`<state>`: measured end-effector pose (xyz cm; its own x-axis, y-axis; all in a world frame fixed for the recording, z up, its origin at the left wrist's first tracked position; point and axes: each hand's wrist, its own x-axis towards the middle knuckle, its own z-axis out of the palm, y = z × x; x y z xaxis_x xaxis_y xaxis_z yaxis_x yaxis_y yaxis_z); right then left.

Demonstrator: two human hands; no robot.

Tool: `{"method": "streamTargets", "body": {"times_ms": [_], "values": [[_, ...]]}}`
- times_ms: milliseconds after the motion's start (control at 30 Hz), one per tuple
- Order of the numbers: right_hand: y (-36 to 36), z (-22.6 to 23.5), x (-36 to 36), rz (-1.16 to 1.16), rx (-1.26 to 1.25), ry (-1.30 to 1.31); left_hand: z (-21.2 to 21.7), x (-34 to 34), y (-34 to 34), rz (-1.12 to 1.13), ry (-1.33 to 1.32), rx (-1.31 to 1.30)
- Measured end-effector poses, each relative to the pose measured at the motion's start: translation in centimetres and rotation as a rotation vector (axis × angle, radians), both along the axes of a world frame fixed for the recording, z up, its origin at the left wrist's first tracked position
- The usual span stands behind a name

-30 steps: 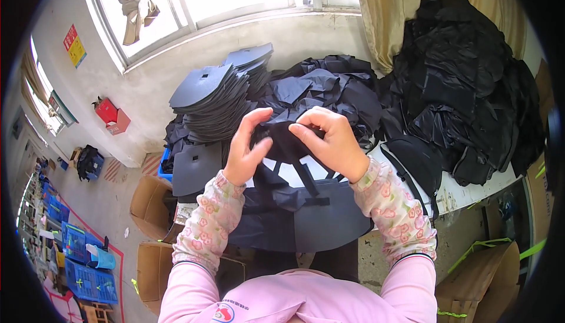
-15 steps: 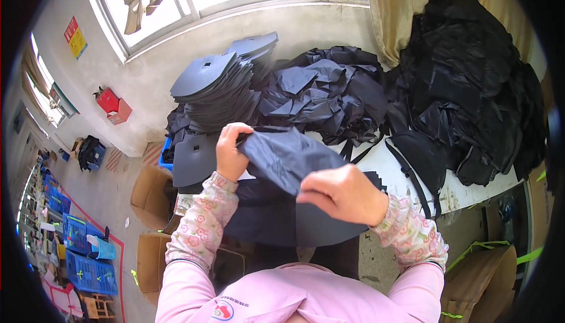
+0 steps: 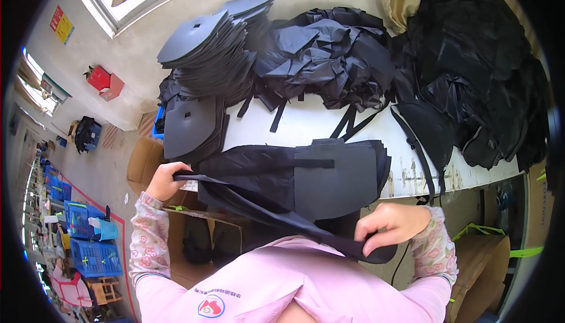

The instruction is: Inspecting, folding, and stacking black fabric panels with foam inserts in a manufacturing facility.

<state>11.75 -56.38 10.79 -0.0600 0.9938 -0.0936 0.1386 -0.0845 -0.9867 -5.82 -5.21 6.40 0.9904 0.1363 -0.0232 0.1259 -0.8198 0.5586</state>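
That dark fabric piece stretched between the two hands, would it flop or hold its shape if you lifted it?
Probably floppy: the dark fabric piece sags between the left hand and right hand. Likely light, since fingertip pinches hold it. The grey panels stacked behind look stiffer, keeping flat edges.

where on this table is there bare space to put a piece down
The clearest bare patch of white table lies between the flat dark panel in front and the crumpled black fabric heap behind. A narrower strip runs along the front right edge under the curved strapped piece. The left, with stacked grey foam panels, and the far right are crowded.
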Motion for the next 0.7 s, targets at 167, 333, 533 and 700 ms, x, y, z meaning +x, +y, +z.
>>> {"method": "streamTargets", "body": {"times_ms": [167,333,533,700], "values": [[-0.6,-3.1,3.1,-0.494,-0.146,-0.374,-1.0,-0.2,2.5,-0.011,0.299,-0.141],[1.2,-10.3,5.9,-0.664,-0.192,-0.835,-4.4,1.5,5.0,-0.07,0.614,0.023],[2.8,-10.9,5.8,-0.707,-0.261,-0.976,-4.7,4.4,-0.1,-0.018,0.519,0.582],[3.7,-8.0,4.3,-0.68,-0.125,-0.888,-5.8,8.1,-11.4,-0.424,-0.075,0.005]]}}
